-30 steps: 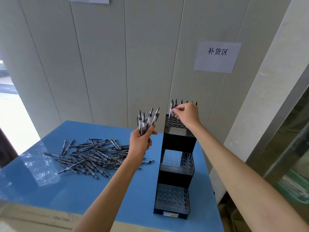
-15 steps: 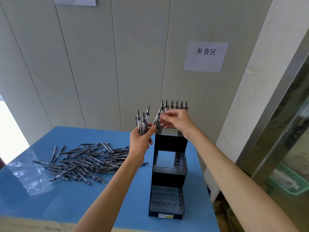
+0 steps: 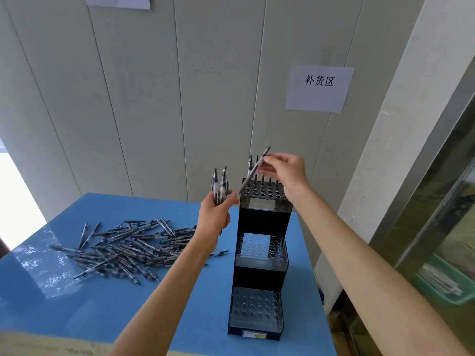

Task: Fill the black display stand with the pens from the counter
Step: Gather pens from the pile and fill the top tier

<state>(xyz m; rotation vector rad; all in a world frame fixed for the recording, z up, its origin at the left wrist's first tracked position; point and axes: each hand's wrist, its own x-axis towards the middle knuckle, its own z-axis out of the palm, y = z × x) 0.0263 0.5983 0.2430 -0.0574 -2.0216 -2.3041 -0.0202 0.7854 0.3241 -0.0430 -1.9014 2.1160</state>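
The black display stand (image 3: 259, 253) rises in 3 steps at the right of the blue counter (image 3: 77, 304). Its nearest, lowest tier and the middle tier show only empty holes; the top, farthest tier has 1 row of pens standing along its back, with the holes in front still open. By that count the job is barely begun: most of the top tier and 2 whole tiers remain.

The loose pens (image 3: 128, 247) lie flat in a jumbled heap at the left of the counter, pointing every way.

The left hand (image 3: 216, 214) grips a small bunch of pens (image 3: 219, 186) upright beside the stand's top tier. Beyond it, the right hand (image 3: 285, 170) pinches a single pen (image 3: 254, 173) above the top tier; its long axis slants, lower end down-left toward the holes, upper end up-right.
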